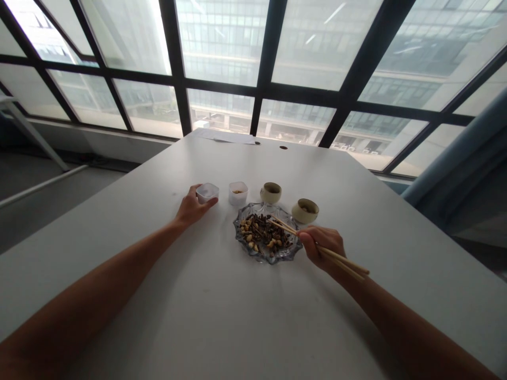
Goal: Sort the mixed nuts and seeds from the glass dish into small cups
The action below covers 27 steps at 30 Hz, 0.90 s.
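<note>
A scalloped glass plate (292,252) of mixed nuts and dark seeds sits mid-table. My right hand (321,247) is closed on a pair of wooden chopsticks (341,258), whose tips reach over the plate's far side. My left hand (190,208) curls around a small clear plastic cup (207,192) left of the plate, thumb and fingers touching it. A second clear plastic cup (238,193) with a few bits inside stands just right of the first. Two beige ceramic cups (271,192) (304,210) stand behind the plate.
The white table (222,316) runs to a wall of large windows with black frames. Papers (229,136) lie at its far edge near two cable holes. A blue-grey curtain (455,158) hangs at right. A white frame leg (31,134) stands at left.
</note>
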Available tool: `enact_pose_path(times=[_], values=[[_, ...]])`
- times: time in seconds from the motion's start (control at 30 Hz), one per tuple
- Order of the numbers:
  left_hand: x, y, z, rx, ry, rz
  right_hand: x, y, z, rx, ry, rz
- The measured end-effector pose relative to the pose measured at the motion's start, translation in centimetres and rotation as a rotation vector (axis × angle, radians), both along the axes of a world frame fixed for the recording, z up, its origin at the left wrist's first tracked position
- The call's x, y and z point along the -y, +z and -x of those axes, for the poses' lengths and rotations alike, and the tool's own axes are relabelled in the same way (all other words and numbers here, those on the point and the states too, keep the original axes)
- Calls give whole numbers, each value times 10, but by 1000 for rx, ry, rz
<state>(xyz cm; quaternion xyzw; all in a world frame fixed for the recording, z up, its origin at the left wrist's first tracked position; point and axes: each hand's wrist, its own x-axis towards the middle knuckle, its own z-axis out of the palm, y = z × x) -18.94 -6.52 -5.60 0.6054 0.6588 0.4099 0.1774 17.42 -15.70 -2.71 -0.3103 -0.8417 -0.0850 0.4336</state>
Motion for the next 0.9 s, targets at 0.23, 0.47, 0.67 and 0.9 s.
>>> enact_pose_path(times=[0.23, 0.47, 0.67, 0.9], values=[[2, 2, 0, -28, 10, 10, 2, -1, 0, 17, -2, 1], [3, 6, -2, -29, 13, 20, 2, -1, -1, 47, -10, -31], [2, 5, -2, -26, -14, -8, 5, 5, 4, 13, 5, 37], [-2, -1, -1, -37, -65, -64, 4, 5, 6, 7, -22, 97]])
